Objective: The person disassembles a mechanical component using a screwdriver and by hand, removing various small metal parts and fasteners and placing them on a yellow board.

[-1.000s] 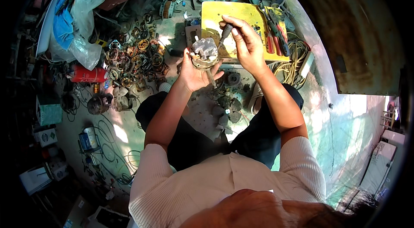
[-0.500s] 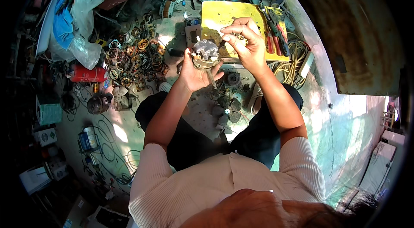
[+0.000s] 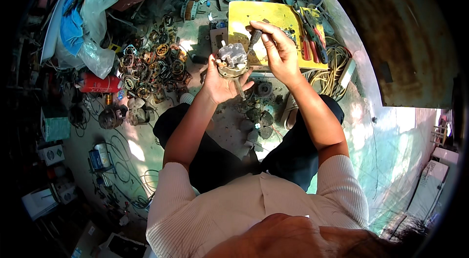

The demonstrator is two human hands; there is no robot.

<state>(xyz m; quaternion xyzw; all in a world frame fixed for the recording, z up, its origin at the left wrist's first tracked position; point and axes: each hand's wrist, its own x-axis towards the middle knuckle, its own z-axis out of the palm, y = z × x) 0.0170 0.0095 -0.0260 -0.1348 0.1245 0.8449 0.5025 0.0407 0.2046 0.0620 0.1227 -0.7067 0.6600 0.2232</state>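
Since the frame half a second back, the right hand (image 3: 279, 49) has lifted a little off the motor part and now holds its tool clear above it, tip angled down toward the casting; a full second back that hand was lower and further right, over the yellow board.

Cupped in the left hand (image 3: 221, 81) sits a small grey motor housing (image 3: 232, 59), raised in front of the chest, with a thin shaft poking down and to the right below the palm. Left fingers wrap round its underside and the thumb presses its left flank, so the grip is closed and firm. Right fingers pinch narrowly around a dark-handled tool (image 3: 255, 38), most likely a screwdriver, though its tip is too small to make out.

Behind the hands, farther away, lies a yellow board (image 3: 273, 16) with red-handled pliers (image 3: 309, 38) at its right edge. To the left spreads a heap of copper-wound stators (image 3: 154, 65); a red canister (image 3: 100, 83) lies left of that. Near the knees, loose dark fan parts (image 3: 261, 123) sit on the floor.

My reading is that the step in hand is working a fastener on top of the housing, between strokes. A next move would call for seating the tip squarely in the fastener while the left hand keeps the housing from rolling.
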